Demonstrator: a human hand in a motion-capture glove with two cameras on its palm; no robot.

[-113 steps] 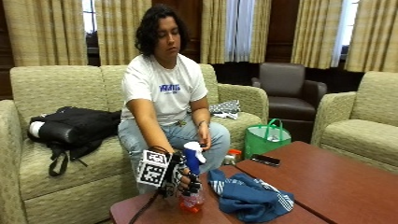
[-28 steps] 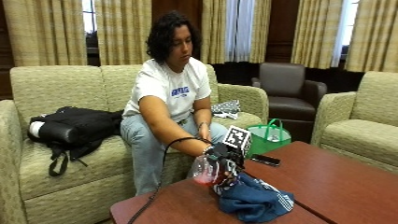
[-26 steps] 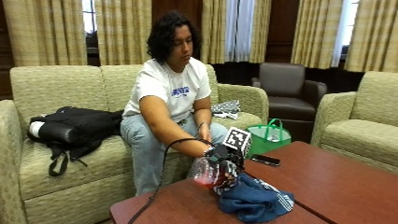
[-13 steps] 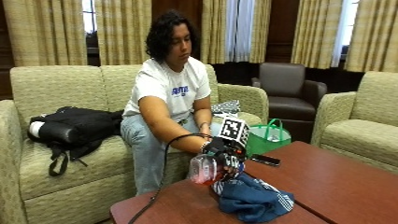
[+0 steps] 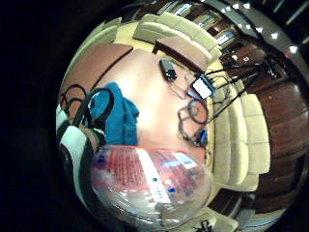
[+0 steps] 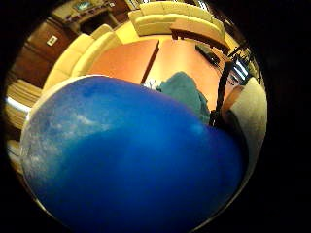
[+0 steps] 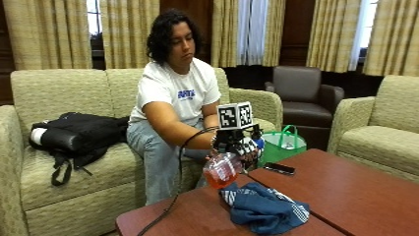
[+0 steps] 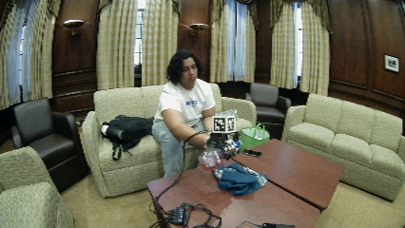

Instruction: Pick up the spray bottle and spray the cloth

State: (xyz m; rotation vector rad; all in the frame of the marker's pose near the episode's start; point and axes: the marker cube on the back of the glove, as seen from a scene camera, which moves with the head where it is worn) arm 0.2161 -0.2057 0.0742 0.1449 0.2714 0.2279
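Gripped the spray bottle (image 7: 223, 169) in the gloved right hand (image 7: 241, 147), fingers curled round it, tilted in the air just above the blue cloth (image 7: 263, 207) heaped on the table (image 7: 353, 191). From the little-finger side, showed the bottle's red label and cloth beyond; from the thumb side, mostly its blue top. Beyond the cloth lay a black phone (image 7: 280, 168), a green bag (image 7: 283, 145) behind
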